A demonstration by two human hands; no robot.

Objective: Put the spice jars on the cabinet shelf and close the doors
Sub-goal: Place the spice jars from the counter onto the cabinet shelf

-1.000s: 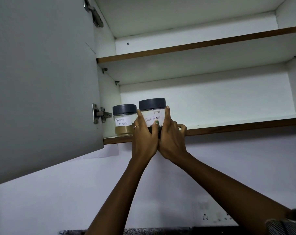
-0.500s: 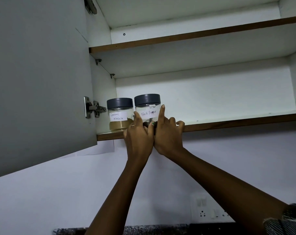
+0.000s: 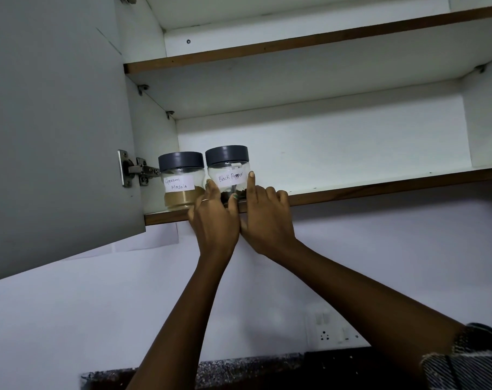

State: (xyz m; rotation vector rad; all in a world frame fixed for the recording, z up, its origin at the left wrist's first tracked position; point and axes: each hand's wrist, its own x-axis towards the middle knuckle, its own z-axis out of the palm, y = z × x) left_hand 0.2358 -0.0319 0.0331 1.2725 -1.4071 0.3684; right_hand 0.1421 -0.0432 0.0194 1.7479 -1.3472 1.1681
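- Since a second ago: pepper jar (image 3: 227, 171) has gone from being held at the shelf edge to standing on the lower shelf (image 3: 380, 187). Both hands have slid down its front.
- Pepper jar position: upright, near the front edge, just beside the masala jar (image 3: 181, 178) at the left end. Whether the two touch, I cannot tell. Both lids are on and both labels face out.
- Left hand (image 3: 215, 218): reached up, back toward the camera. Fingers straight-ish, tips resting on the jar's lower left side. No wrap round the jar visible.
- Right hand (image 3: 263, 218): index finger extended and touching the label's right end, other fingers loosely curled over the shelf lip. It holds nothing.
- Both forearms angle steeply upward, and the hands meet below the jar.
- Step in hand (judgement): seating the jar. Best done by pushing low on the body with flat fingertips, straight back, so it slides rather than tips.
- Risk (judgement): a push at label height could rock the jar, and a sideways nudge would knock the masala jar.
- Left door (image 3: 56, 122) stands open. Closing not yet done.
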